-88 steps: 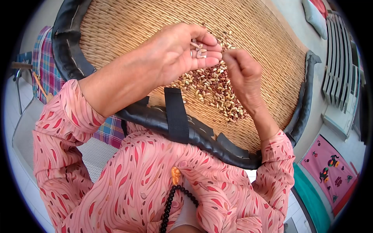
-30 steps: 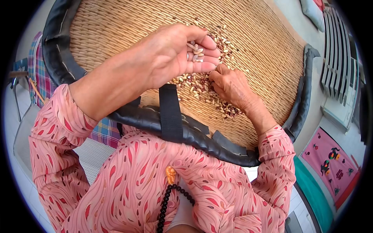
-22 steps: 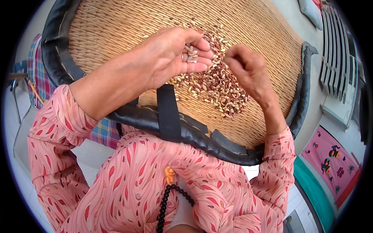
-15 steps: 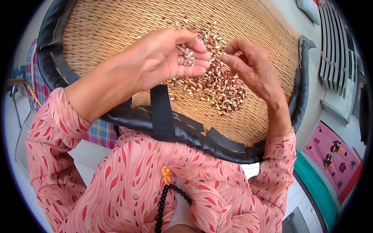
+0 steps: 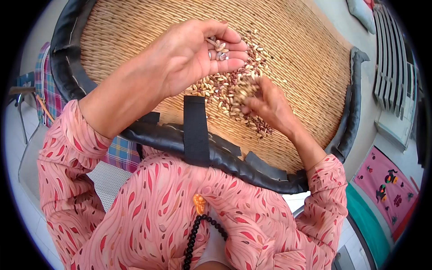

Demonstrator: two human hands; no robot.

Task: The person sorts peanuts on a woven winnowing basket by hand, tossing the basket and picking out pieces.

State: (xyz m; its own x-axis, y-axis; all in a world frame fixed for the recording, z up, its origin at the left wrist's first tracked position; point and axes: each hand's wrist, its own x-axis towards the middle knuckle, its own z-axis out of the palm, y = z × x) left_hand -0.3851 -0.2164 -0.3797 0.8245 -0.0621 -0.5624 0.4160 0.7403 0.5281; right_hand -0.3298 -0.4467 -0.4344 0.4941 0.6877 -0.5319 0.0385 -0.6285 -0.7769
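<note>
My left hand (image 5: 198, 56) is turned palm up over the woven tray (image 5: 130, 36), its fingers cupped around several pale nuts (image 5: 220, 48). Lower and to the right, my right hand (image 5: 265, 103) is down in the pile of mixed nuts (image 5: 220, 92), thumb and fingers apart. Nuts between its fingers are blurred by motion, and I cannot make out whether any are gripped. The pile has cream and dark red pieces, spread over the middle of the tray. A black strap (image 5: 196, 130) crosses the tray's near edge.
A black stitched rim (image 5: 229, 163) edges the tray, close to my body. Plaid cloth (image 5: 120, 153) and a chair (image 5: 105, 180) are at the left. To the right are grey slats (image 5: 389, 67), a pink mat (image 5: 384, 184) and green cloth (image 5: 366, 225).
My right hand has come down and left into the pile, where nuts are blurred by movement. My left hand has shifted slightly up and still cradles its nuts.
</note>
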